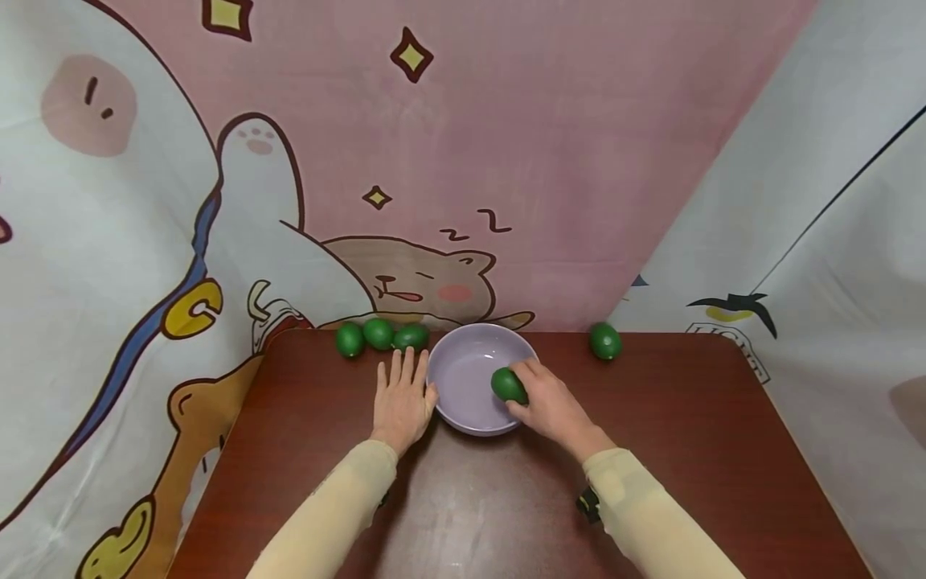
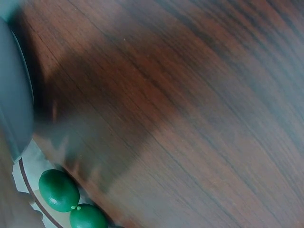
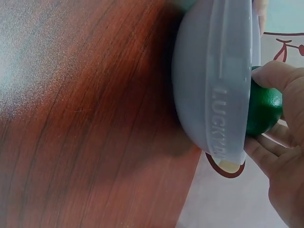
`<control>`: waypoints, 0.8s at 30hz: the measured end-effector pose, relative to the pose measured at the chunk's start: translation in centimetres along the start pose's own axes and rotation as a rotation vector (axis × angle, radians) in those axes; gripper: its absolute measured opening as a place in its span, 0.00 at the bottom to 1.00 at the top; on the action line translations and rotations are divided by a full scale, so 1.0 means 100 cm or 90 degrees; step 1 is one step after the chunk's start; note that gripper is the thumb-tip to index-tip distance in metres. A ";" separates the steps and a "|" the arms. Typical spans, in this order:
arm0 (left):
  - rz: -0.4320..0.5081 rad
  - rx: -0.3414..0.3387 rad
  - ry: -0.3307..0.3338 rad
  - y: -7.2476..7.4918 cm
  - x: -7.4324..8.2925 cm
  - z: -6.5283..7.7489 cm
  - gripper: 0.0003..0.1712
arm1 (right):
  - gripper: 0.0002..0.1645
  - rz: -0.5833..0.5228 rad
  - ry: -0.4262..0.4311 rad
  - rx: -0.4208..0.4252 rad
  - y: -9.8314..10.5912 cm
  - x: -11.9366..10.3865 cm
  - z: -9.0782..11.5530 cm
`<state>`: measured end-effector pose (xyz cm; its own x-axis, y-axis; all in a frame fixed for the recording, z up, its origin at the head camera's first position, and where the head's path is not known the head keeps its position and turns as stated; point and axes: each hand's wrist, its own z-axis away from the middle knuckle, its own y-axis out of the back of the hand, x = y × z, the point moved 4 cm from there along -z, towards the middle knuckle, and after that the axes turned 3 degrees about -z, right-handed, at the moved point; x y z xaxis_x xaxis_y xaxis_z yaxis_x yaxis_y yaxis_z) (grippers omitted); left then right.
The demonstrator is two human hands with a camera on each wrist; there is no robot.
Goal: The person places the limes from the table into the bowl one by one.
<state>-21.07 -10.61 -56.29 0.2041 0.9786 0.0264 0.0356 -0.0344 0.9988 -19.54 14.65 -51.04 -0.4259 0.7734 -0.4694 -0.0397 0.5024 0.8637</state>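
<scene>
A round lilac bowl (image 1: 463, 378) stands on the dark red-brown table in the head view; raised lettering shows on the side of the bowl (image 3: 213, 95) in the right wrist view. My right hand (image 1: 553, 402) grips a green lime (image 1: 509, 386) between thumb and fingers, over the right part of the bowl. In the right wrist view the lime (image 3: 264, 108) is at the rim, partly hidden behind it. My left hand (image 1: 405, 406) lies at the bowl's left side, fingers straight and spread, thumb right at the rim.
Near the back edge, left of the bowl, lie three more limes: one lime (image 1: 350, 340), a second lime (image 1: 379, 333) and a third lime (image 1: 411, 337). Another lime (image 1: 604, 341) lies at the back right. A cartoon-printed cloth (image 1: 550, 161) hangs behind the table (image 1: 687, 450).
</scene>
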 end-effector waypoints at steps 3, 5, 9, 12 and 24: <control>-0.005 0.002 -0.003 0.001 0.001 0.000 0.37 | 0.31 -0.007 0.012 0.004 -0.001 -0.001 0.000; -0.011 0.007 -0.005 0.001 0.001 0.000 0.37 | 0.30 -0.010 0.021 0.009 -0.002 -0.001 0.001; -0.014 0.006 -0.004 0.001 0.001 0.001 0.37 | 0.30 -0.005 0.027 0.004 -0.005 -0.001 0.001; -0.014 0.013 -0.004 0.000 0.000 0.000 0.37 | 0.31 0.002 0.019 -0.014 -0.008 -0.001 0.001; -0.022 0.012 -0.002 0.000 0.000 0.000 0.37 | 0.32 -0.038 -0.012 -0.052 -0.020 0.002 0.000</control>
<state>-21.06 -10.63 -56.30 0.2053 0.9787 -0.0075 0.0612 -0.0052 0.9981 -19.53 13.82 -52.84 -0.4029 0.7507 -0.5235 -0.1379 0.5157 0.8456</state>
